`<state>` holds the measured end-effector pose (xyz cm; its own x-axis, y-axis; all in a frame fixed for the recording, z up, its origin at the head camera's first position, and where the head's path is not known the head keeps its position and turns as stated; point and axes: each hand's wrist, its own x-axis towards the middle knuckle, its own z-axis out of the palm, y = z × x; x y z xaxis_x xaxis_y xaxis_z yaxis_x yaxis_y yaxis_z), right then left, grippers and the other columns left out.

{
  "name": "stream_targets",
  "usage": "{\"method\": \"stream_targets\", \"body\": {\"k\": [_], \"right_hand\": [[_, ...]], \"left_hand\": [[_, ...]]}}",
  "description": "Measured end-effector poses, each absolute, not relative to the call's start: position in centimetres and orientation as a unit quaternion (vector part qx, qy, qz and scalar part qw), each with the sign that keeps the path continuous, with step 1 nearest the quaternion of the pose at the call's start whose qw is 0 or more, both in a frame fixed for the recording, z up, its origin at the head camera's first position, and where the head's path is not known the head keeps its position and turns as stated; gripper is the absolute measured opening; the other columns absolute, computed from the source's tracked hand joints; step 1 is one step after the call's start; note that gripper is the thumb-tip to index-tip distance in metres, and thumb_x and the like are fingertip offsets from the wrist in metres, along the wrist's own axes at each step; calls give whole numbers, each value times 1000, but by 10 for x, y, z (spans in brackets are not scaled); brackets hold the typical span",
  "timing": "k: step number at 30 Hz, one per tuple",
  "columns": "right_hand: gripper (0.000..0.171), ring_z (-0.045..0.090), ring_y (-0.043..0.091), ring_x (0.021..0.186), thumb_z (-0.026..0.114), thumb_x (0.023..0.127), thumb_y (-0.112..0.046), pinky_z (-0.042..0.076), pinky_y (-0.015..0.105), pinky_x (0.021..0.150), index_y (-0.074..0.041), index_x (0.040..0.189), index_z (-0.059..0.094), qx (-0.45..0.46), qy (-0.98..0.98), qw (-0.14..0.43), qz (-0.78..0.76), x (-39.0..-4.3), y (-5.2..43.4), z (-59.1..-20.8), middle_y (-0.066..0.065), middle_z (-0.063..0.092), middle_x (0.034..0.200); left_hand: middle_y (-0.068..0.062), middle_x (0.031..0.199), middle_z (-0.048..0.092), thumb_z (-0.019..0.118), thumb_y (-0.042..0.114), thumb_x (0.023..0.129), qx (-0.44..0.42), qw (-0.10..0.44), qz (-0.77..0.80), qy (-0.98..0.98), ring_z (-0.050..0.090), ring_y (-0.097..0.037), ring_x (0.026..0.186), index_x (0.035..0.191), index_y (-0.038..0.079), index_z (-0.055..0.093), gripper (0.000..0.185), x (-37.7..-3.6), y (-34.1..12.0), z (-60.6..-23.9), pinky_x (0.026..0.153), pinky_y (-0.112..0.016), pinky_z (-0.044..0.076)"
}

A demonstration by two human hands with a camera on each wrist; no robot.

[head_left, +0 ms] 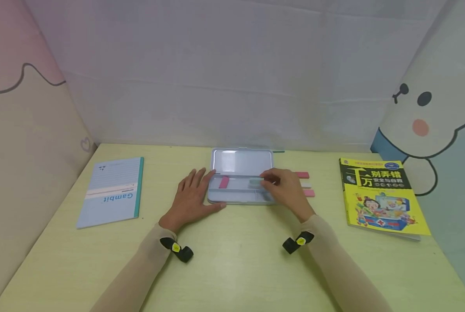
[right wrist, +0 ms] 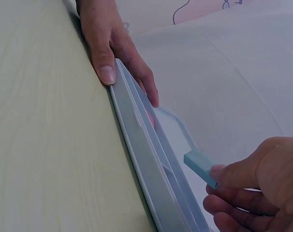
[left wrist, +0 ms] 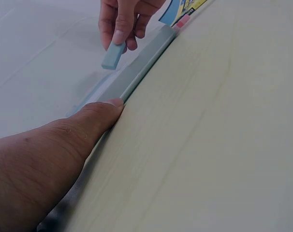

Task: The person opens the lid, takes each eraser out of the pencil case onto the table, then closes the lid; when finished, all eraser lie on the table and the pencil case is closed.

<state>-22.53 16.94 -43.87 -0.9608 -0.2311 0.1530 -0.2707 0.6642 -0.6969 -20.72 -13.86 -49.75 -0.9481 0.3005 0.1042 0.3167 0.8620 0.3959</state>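
Note:
A pale blue pencil case (head_left: 232, 196) lies with its lid (head_left: 242, 161) raised at the back. My left hand (head_left: 192, 197) rests at its left end, fingers spread and fairly straight, the thumb touching the front edge. Between the thumb and fingers of my right hand (head_left: 285, 186) a mint-green eraser (right wrist: 199, 165) is pinched; both wrist views show it held above the case. A pink eraser (head_left: 224, 182) sits in the left of the case's back compartment. The right hand partly covers the case's right end.
Right of the case lie a dark pink eraser (head_left: 303, 175), a white eraser (head_left: 306, 185) and a pink eraser (head_left: 309, 193). A thin green stick (head_left: 279, 151) is behind the lid. A notebook (head_left: 109, 193) lies at left, a yellow book (head_left: 382, 197) at right.

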Motion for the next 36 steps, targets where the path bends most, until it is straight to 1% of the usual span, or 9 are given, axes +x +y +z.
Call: {"method": "stream_targets", "body": {"k": [6,11,13,15,19,22,27,32,36], "right_hand": [[19,75,28,95,75,99,-13,59,38,88,-4,115,81,136,-912,43,384,-222,183,-439,14,82,110],[16,76,26,87,76,97,-8,59,27,81,-2,110,82,146,-911,65,380,-222,194,-441,15,83,101],[15,76,24,86,76,97,-7,58,24,79,-2,109,82,151,-912,71,375,-221,198,-441,15,83,101],[15,76,24,85,76,97,-7,57,23,78,-2,109,82,153,-912,73,373,-220,202,-440,16,84,103],[16,77,24,89,75,98,-10,58,27,81,-3,111,82,139,-917,64,369,-214,209,-439,15,83,109],[17,75,24,90,75,98,-13,58,29,81,-5,111,82,122,-922,57,362,-211,214,-440,13,82,108],[17,73,24,88,74,99,-15,57,30,80,-4,111,81,112,-928,52,353,-205,222,-442,12,82,104],[17,76,24,93,73,100,-15,58,33,85,-6,111,82,107,-928,44,354,-201,229,-444,11,83,105],[16,76,25,96,74,100,-16,58,35,87,-7,110,82,108,-929,48,351,-199,236,-444,12,83,106]], "left_hand": [[-17,177,26,70,71,89,-159,19,-213,-964,17,-48,166,170,25,27,103,-207,-138,-497,132,-69,20],[-17,177,26,70,71,89,-160,18,-214,-964,17,-48,167,171,26,27,103,-208,-139,-498,132,-69,20],[-18,177,26,70,71,89,-160,19,-211,-964,17,-48,166,171,25,27,102,-208,-139,-498,131,-69,20],[-17,177,26,70,71,89,-160,19,-210,-964,17,-48,166,171,25,27,103,-208,-139,-498,132,-69,20],[-17,177,25,70,71,89,-160,16,-210,-964,16,-48,167,171,26,26,103,-208,-139,-497,132,-69,19],[-17,178,25,70,71,89,-159,14,-210,-964,16,-47,167,171,26,26,103,-208,-139,-498,132,-69,19],[-17,178,25,70,71,90,-159,15,-209,-965,16,-47,167,171,26,26,103,-209,-139,-499,132,-69,19],[-17,178,25,70,71,89,-160,14,-211,-964,15,-47,167,171,26,25,103,-209,-139,-499,132,-68,18],[-17,177,25,71,70,89,-159,13,-214,-964,15,-47,167,171,26,26,103,-208,-139,-498,132,-69,19]]}}
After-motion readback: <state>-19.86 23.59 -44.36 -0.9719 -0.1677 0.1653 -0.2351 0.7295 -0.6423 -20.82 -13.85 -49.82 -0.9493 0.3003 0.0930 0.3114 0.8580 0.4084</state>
